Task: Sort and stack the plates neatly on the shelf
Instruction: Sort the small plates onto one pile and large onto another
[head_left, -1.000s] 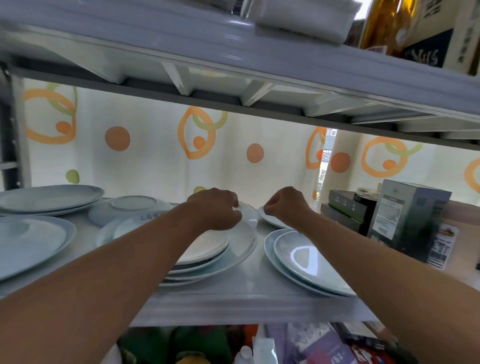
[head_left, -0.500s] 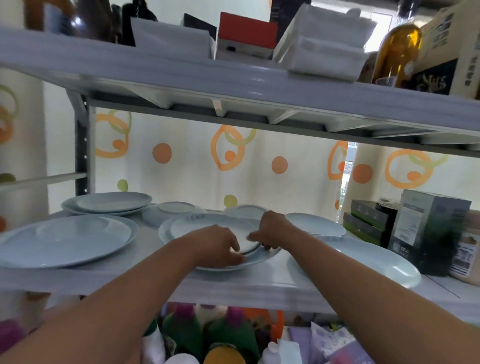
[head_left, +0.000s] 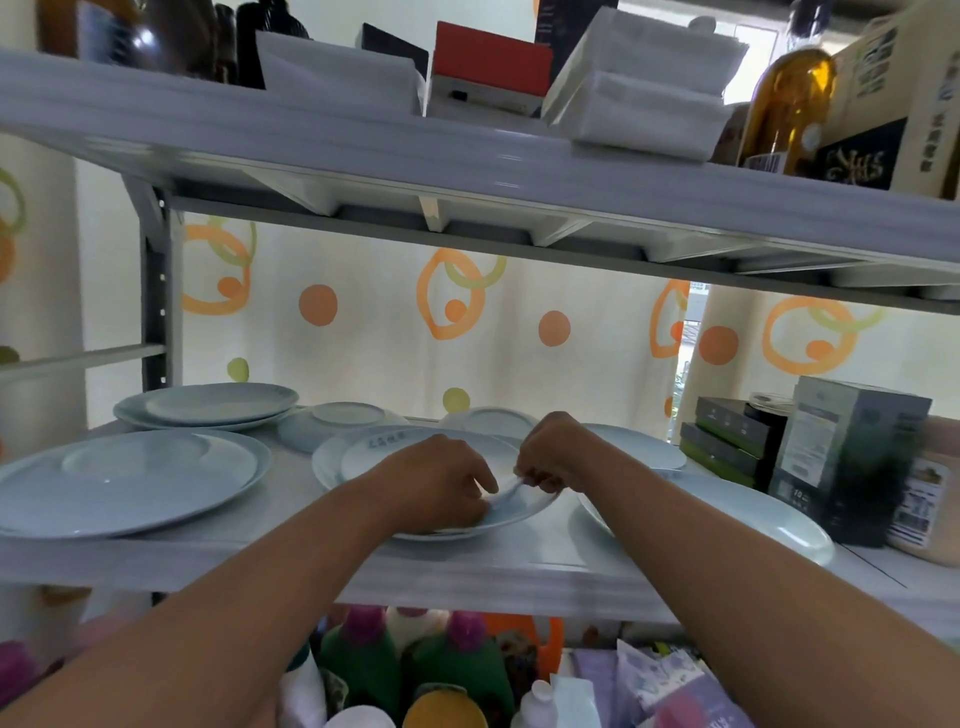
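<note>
A stack of pale plates (head_left: 363, 447) sits in the middle of the grey shelf (head_left: 519, 566). My left hand (head_left: 441, 480) rests on the near right side of the stack, fingers curled on a plate's rim. My right hand (head_left: 553, 449) pinches the same rim from the right. A large plate (head_left: 130, 483) lies at the left front, two stacked plates (head_left: 208, 405) behind it, an upturned dish (head_left: 343, 418) at the back. More plates lie at the right front (head_left: 753, 514) and behind my hands (head_left: 493, 418).
Dark boxes (head_left: 727, 436) and a grey carton (head_left: 852, 452) stand at the shelf's right end. The upper shelf (head_left: 467, 171) hangs low overhead with boxes and a bottle (head_left: 789, 98). Bottles (head_left: 457, 660) and packets crowd the level below. A spotted curtain (head_left: 389, 332) closes the back.
The view has pulled back and tilted up. Both hands moved from the back of the stack to its near right rim and now grip a plate there.
</note>
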